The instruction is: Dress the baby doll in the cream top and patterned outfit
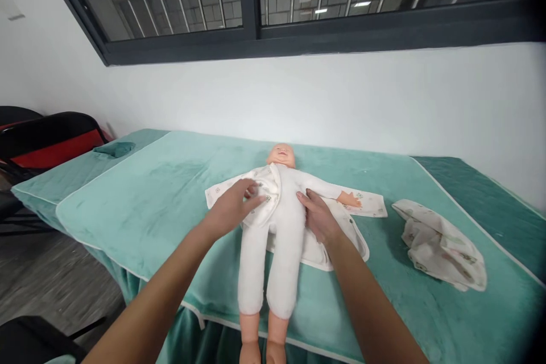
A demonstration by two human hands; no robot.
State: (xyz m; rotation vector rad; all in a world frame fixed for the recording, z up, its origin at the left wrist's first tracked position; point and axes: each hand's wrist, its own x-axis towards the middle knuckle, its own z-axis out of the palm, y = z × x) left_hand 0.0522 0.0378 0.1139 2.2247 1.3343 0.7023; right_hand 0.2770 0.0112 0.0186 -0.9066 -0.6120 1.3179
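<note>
A doll (285, 222) is being held face up on a teal blanket (149, 199), its bare feet hanging past the near edge. One flap of the printed garment (267, 196) spread open beneath it is being gripped by the left hand (232, 209), fingers closed on the cloth over the doll's chest. The doll's side is being pressed by the right hand (318, 217), laid flat and open, fingers together. Farther right, well apart, a crumpled cloth (439, 244) is lying; at the far left corner, a folded teal cloth (114, 149) is lying near a chair (46, 142).
</note>
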